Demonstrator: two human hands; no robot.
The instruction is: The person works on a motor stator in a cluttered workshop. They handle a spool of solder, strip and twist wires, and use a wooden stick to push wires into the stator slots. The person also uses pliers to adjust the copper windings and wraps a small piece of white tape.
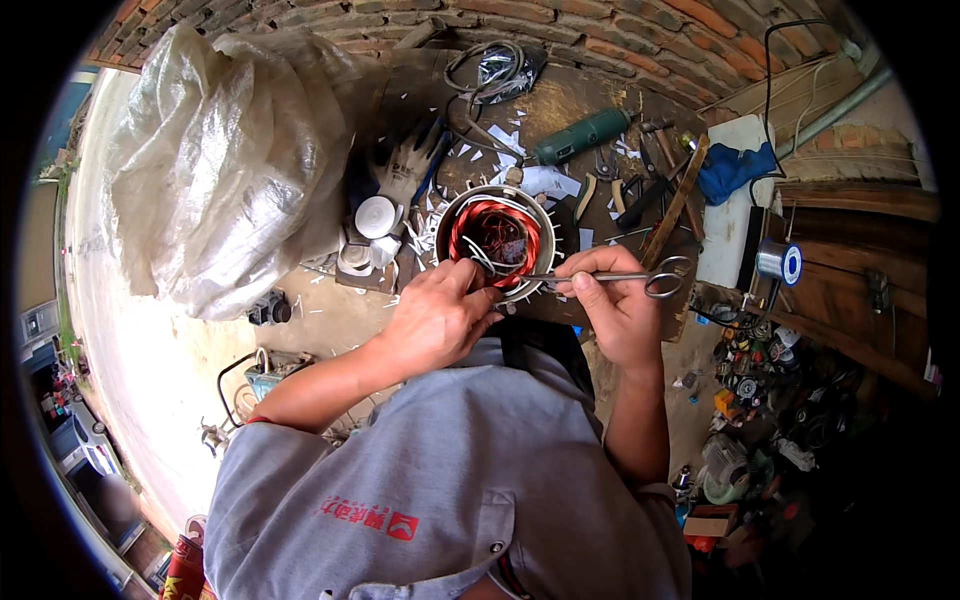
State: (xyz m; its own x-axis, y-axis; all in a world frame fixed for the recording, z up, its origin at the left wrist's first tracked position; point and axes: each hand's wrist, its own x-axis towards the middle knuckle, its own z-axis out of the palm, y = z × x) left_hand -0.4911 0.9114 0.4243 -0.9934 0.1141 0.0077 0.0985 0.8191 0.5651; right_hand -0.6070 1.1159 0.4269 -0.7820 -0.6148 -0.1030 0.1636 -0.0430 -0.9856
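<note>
Motor stator [497, 238] upright on the bench [560, 105], round steel shell, copper windings showing inside, white insulation strips sticking out around the rim. All positions below relative to the stator

Left hand [437, 318] on the near-left rim, fingers curled over the edge into the winding, grip closed on the rim and wires; which strand is pinched, cannot tell

Right hand [612, 300] just near-right, grip closed around a pair of steel scissors [615, 277], held roughly level; blades pointing left across the near edge of the shell, tips at the white leads, handle loops sticking out to the right past the fingers

Left of it, touching range: white tape rolls [375, 222] and a work glove [410, 165] behind them. Further left, big clear plastic sack [215, 165]

Behind it: coil of cable [490, 68] near the brick wall [600, 30]. Behind-right: green power tool [582, 135], then loose hand tools [640, 185] and a wooden stick, blue cloth [735, 170] beyond those

Well to the right: spool of wire [778, 262] on a wooden cabinet. White paper offcuts scattered on the bench all around
</note>
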